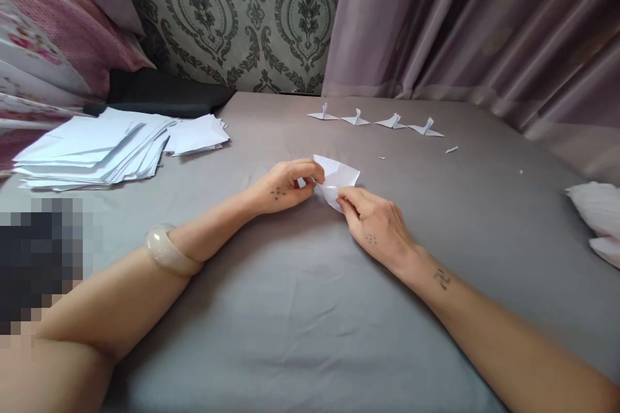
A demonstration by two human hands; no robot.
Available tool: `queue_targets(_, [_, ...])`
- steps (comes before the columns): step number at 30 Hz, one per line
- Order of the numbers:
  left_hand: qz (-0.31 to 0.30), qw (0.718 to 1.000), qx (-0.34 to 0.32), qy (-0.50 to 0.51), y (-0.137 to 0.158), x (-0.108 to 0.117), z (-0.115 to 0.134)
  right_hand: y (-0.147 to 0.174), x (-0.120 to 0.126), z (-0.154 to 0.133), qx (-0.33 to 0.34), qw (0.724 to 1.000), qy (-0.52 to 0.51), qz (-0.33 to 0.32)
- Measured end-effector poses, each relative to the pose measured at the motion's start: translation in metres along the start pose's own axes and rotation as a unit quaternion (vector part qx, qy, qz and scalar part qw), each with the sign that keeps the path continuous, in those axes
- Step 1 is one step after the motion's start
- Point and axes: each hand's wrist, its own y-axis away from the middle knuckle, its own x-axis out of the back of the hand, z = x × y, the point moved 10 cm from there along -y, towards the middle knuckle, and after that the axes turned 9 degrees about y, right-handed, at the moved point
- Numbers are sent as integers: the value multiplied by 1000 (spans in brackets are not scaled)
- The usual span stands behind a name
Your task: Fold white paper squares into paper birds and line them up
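Note:
A small creased sheet of white paper is held up between both hands over the grey cloth. My left hand pinches its left edge, thumb and forefinger closed on it. From the lower right, my right hand grips the near edge between thumb and fingers. The paper's corners bend upward, and part of it is hidden by the fingertips. Beyond the hands, several folded white paper birds stand in a row with wings spread.
A big stack of white paper sheets lies at the left, with a smaller pile of paper touching it. A paper scrap rests right of the birds. Black fabric is at the back left, purple curtains behind, and white cloth at the right edge.

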Motion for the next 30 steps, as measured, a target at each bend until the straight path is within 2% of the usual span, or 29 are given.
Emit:
queue_targets(2, [-23, 999, -18, 27, 1, -3, 5, 2, 2, -2, 7, 1000, 6, 3])
queue_targets(4, [-34, 998, -50, 10, 2, -3, 10, 4, 3, -5, 15, 1000, 19, 4])
queue_targets(9, [-52, 980, -110, -157, 4, -12, 17, 5, 4, -8, 20, 999, 40, 6])
queue_targets(13, [-50, 971, -87, -218, 4, -19, 14, 4, 1, -6, 12, 999, 33, 3])
queue_targets(17, [-39, 978, -45, -198, 4, -20, 7, 6, -1, 3, -20, 1000, -13, -11])
queue_targets(21, [-31, 983, -62, -170, 5, -22, 9, 11, -4, -2, -1, 999, -17, -39])
queue_targets(24, [10, 986, -70, -150, 5, -17, 13, 13, -6, -9, 23, 998, 2, -59])
queue_targets(27, [64, 986, -41, -151, 5, -10, 14, 13, -8, -12, 29, 996, 6, -85])
queue_targets(30, [15, 984, -24, -177, 6, -23, 13, 14, -9, -13, 34, 993, 4, -115])
